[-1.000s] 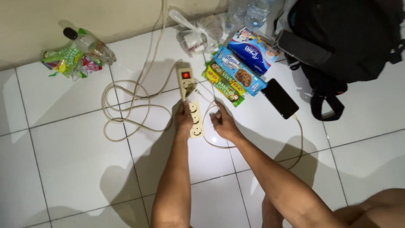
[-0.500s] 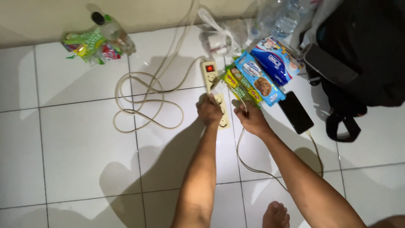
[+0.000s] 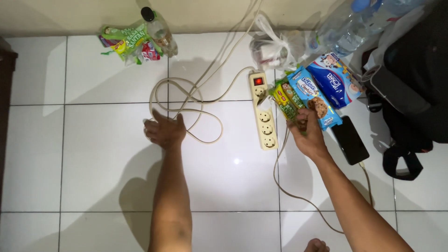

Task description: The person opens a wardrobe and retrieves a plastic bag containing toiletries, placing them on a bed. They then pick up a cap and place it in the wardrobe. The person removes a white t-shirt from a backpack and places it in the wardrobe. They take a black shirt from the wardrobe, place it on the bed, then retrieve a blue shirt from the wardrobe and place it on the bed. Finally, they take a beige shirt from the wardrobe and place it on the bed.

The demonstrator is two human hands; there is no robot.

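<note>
Reaching out over the white tiles, the left hand [image 3: 164,130] has its fingers loosely spread and lies flat on the loops of the cream cable [image 3: 186,105], which is coiled on the floor [image 3: 93,154]. The right hand [image 3: 309,133] has its fingers curled closed near the thin charger cable [image 3: 284,182]; what they pinch I cannot tell. Between both hands lies the cream power strip [image 3: 264,116], touched by neither. Its long axis runs away from the person, the red switch end pointing to the wall and the three empty sockets nearer the person. Just beside it on the right are snack packets [image 3: 308,95], then a black phone [image 3: 350,140] and a black backpack [image 3: 415,84].
</note>
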